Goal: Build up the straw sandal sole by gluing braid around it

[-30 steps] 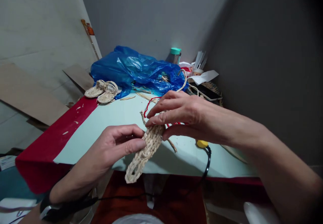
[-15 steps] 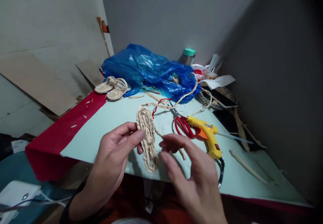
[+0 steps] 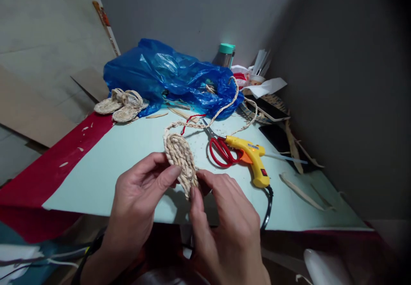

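Observation:
A small oval sole of braided straw (image 3: pixel 179 154) is held over the near edge of the pale green table (image 3: pixel 122 156). My left hand (image 3: pixel 138 199) pinches its left side with thumb and fingers. My right hand (image 3: pixel 224 220) grips its near end from the right. A braided straw cord (image 3: pixel 224 105) runs from the sole's far end back toward the blue bag. A red thread (image 3: pixel 189 122) lies beside that end.
Red-handled scissors (image 3: pixel 221 150) and a yellow glue gun (image 3: pixel 253 158) lie just right of the hands. A blue plastic bag (image 3: pixel 170 77), a pair of tiny straw sandals (image 3: pixel 120 105), a green-capped bottle (image 3: pixel 224 53) and papers crowd the far side. Straw strips (image 3: pixel 302 190) lie at right.
My right hand has come in from the right and closed on the sole's near end. The sole has tipped up and moved slightly left. The view has shifted.

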Tool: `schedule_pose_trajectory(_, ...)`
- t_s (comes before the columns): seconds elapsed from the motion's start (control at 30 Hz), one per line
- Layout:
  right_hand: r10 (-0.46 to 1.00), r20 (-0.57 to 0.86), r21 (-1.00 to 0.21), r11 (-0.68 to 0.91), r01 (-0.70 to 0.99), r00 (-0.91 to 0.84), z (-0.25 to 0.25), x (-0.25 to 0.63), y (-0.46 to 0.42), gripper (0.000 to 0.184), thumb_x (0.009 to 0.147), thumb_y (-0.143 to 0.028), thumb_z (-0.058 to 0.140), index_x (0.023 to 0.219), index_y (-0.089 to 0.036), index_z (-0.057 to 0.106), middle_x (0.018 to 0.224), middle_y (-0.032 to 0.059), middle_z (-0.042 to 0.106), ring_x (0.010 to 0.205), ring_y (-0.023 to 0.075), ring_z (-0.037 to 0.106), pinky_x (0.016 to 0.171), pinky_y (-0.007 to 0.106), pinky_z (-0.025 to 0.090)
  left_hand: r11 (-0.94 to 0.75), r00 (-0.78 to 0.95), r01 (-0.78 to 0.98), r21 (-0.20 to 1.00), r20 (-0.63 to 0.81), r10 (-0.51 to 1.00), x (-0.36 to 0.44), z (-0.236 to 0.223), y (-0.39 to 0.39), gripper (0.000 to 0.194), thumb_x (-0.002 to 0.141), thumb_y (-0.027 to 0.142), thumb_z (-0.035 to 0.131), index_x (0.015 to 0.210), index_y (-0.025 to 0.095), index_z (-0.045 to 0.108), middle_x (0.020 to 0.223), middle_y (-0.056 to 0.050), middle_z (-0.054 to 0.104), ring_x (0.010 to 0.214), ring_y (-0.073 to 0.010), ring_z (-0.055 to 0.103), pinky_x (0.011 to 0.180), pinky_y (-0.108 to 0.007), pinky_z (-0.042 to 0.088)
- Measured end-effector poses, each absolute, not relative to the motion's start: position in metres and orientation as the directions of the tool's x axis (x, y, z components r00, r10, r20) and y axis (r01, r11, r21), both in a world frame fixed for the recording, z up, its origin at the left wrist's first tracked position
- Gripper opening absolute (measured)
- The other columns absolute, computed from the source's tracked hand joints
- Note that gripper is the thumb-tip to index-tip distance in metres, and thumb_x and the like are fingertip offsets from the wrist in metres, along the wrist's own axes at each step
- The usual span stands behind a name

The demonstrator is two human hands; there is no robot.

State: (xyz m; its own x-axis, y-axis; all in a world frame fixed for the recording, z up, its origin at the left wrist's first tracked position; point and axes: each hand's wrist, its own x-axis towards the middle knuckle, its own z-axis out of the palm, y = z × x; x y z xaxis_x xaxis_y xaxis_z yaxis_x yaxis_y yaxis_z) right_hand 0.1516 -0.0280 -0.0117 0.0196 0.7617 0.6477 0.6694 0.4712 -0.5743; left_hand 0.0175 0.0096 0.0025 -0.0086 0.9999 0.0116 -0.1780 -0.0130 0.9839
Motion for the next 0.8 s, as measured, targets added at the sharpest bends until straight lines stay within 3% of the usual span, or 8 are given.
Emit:
schedule_pose_trajectory(0.17,0.747,0.663,-0.580,0.473,0.663,0.047,-0.0131,0.1516,-0.0226,0.018,0.093,-0.010,0.056,0.109,-0.011,0.065,0.088,0.0073,0.068,0.080,0.0199,0.062,0.073,0.036,0.049,0.026,0.010,-0.219,0.975,-0.025,1.000,0.0199,-0.0022,0.0108,0.014,0.088,0.036,0.074,0.099,0.028,0.078,0.091,0.001,0.073,0.081,-0.0167,0.062,0.074,-0.023,0.052)
schedule_pose_trajectory(0.4,0.741,0.666,-0.603,0.462,0.650,0.091,-0.0173,0.1502,-0.0195,0.017,0.094,-0.009,0.056,0.108,-0.013,0.065,0.089,0.0067,0.070,0.082,0.0196,0.064,0.077,0.033,0.051,0.095,0.035,-0.272,0.958,-0.088,0.995,0.0199,-0.0026,0.0103,0.014,0.088,0.035,0.072,0.097,0.026,0.080,0.099,-0.003,0.076,0.094,-0.0237,0.067,0.088,-0.031,0.054)
schedule_pose_trajectory(0.8,0.777,0.626,-0.626,0.450,0.637,0.066,-0.0180,0.1503,-0.0231,0.015,0.095,-0.009,0.056,0.106,-0.014,0.065,0.087,0.0055,0.068,0.080,0.0189,0.062,0.074,0.033,0.049,0.160,0.097,-0.325,0.932,-0.135,0.986,0.0169,0.0020,0.0091,0.016,0.088,0.031,0.073,0.102,0.029,0.079,0.106,-0.003,0.077,0.104,-0.0254,0.068,0.098,-0.035,0.055)
